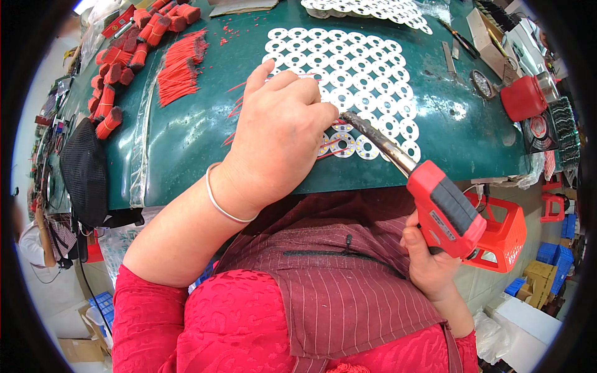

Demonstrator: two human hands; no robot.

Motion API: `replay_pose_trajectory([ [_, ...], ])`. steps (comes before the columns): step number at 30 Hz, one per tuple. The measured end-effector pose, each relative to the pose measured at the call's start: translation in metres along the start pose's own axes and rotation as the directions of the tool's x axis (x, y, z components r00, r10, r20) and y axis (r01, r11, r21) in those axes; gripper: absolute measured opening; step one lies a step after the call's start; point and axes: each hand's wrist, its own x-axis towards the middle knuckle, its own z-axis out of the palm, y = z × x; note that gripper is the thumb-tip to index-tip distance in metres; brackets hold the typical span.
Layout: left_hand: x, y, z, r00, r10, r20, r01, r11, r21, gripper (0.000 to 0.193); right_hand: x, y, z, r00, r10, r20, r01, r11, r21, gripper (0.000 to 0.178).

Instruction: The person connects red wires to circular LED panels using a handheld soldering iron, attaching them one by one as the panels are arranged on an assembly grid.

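Observation:
My right hand point(429, 258) grips the handle of a red and black soldering gun point(444, 211). Its metal barrel slants up and left, and the dark tip meets the fingertips of my left hand point(277, 130). That hand is closed in a pinch over a sheet of round white LED boards point(367, 99). A red wire point(340, 122) shows at its fingertips, mostly hidden by the hand. More red wires point(230, 138) stick out leftward from the boards under my wrist. Yellow LED chips are visible on the nearest ring-shaped board point(342, 144).
Loose red wires point(180, 71) lie on the green tabletop point(186, 143), with bundled red wires point(109, 112) at the far left. Another board stack point(367, 7) sits at the back. Tweezers point(460, 37), a red container point(523, 98) and a small fan point(538, 128) are right. A red stool point(507, 233) stands below.

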Motion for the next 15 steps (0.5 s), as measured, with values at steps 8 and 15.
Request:
replay_pose_trajectory([
  [8,0.0,0.001,0.0,1.0,0.006,0.008,-0.006,1.0,0.011,0.011,0.004,-0.011,0.005,0.983,0.152,-0.107,-0.131,0.975,0.181,0.039],
  [15,0.001,0.001,0.001,1.0,0.012,-0.004,-0.012,1.0,-0.004,0.01,0.002,0.003,-0.001,0.997,-0.016,-0.079,0.02,0.998,0.052,0.045],
])
